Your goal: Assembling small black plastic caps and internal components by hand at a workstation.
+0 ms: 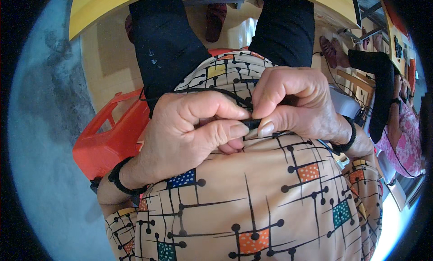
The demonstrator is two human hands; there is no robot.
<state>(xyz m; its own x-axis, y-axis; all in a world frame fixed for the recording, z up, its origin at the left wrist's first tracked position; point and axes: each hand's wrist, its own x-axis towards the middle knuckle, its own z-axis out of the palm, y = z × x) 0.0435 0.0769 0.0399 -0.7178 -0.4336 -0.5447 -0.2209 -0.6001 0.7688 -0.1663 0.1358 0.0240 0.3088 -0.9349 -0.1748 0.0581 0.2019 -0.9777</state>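
Over my lap, my left hand (pixel 191 128) and my right hand (pixel 297 101) meet fingertip to fingertip. Between them is a small black cylindrical piece (pixel 252 124), pinched by the thumb and forefinger of each hand. Its ends are hidden under the fingers, so I cannot tell its exact kind. A thin black cable (pixel 228 93) runs over the back of my left hand and down toward the pinched piece. The other fingers of both hands are curled in. A black band (pixel 347 134) circles my right wrist, and a similar one is on my left.
A yellow tabletop (pixel 103 13) curves across the far side, beyond my knees. Beside me on the left stands a red plastic chair or stool (pixel 108 146). Another person in a pink patterned top (pixel 401 141) sits at the right, near loose dark cables (pixel 358 96).
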